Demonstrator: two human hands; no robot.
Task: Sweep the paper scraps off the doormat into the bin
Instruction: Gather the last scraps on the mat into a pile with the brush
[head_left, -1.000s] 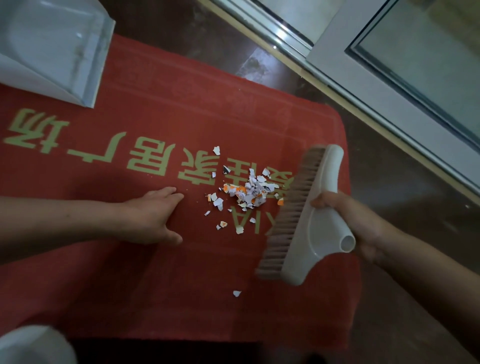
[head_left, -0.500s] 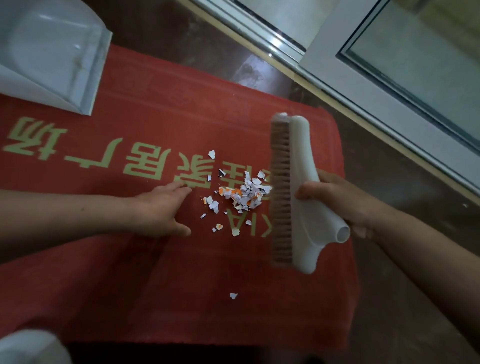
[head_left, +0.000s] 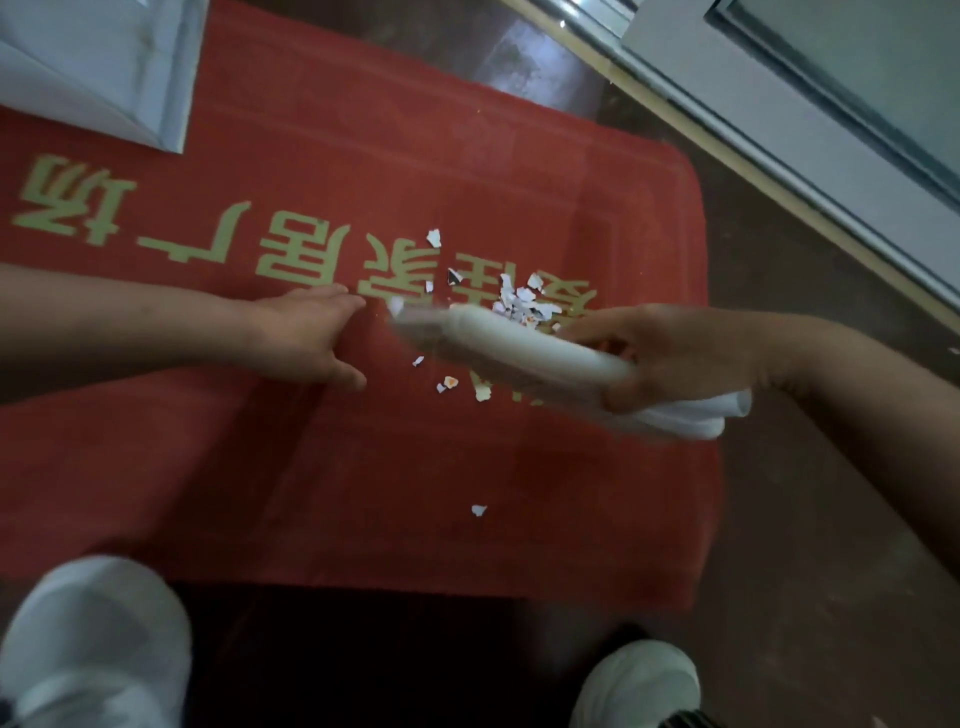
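A red doormat (head_left: 311, 467) with gold lettering covers the floor. A small heap of white and orange paper scraps (head_left: 522, 301) lies near its right middle, and one stray scrap (head_left: 478, 510) sits closer to me. My right hand (head_left: 660, 353) grips a white brush (head_left: 519, 348), blurred and lying across the heap so that it hides part of it. My left hand (head_left: 306, 338) rests flat on the mat just left of the scraps, fingers spread, holding nothing. A white dustpan (head_left: 104, 62) lies at the mat's far left corner.
A sliding door frame and track (head_left: 779, 130) run diagonally along the far right. Dark floor (head_left: 831, 571) surrounds the mat. My two white shoes (head_left: 93, 644) (head_left: 639, 680) stand at the mat's near edge.
The brush has swung left from beside the heap to across it, turning flat and blurring. The camera tilted down, bringing my shoes into view. My left hand stayed put.
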